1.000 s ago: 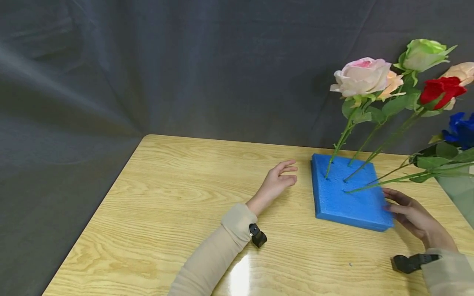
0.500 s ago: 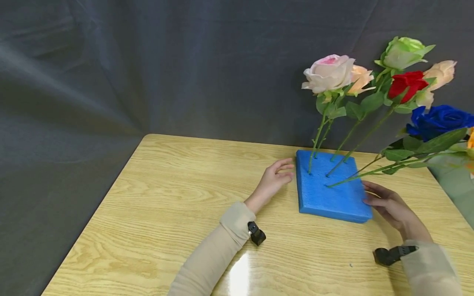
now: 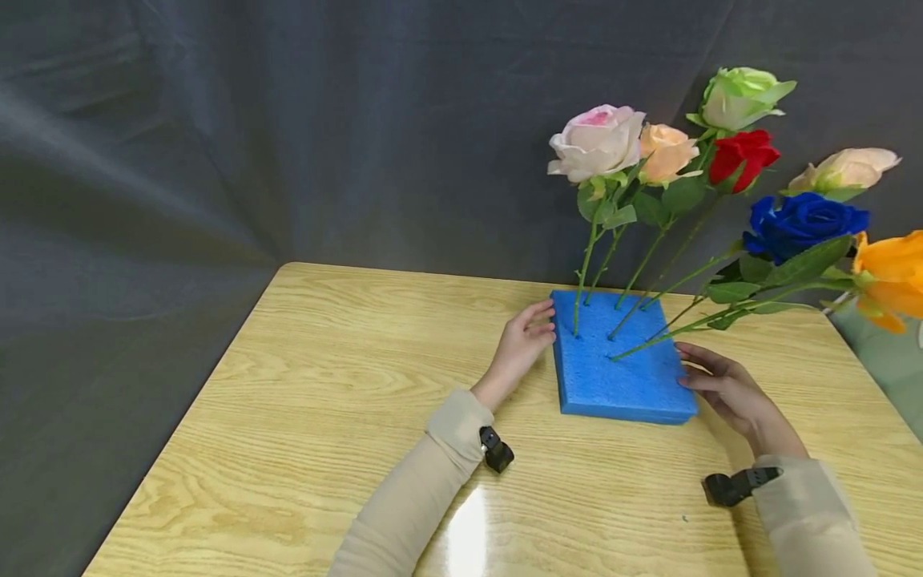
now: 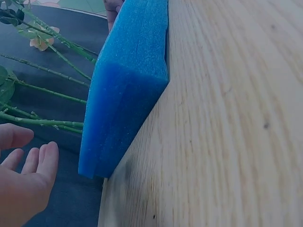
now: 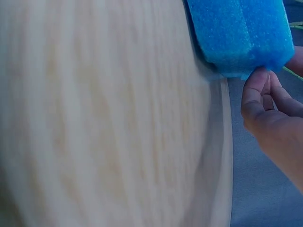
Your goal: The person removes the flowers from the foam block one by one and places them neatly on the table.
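Blue foam block [image 3: 623,390] holding roses [image 3: 597,144], hands [image 3: 515,344] [image 3: 734,398] relaxed, right fingertips [image 5: 257,79] touching its side

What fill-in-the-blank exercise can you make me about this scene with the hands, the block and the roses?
1. The block is coloured ____.
2. In the head view, the right hand touches the block's ____ side.
3. In the head view, the rightmost rose is ____.

Missing words: blue; right; orange.
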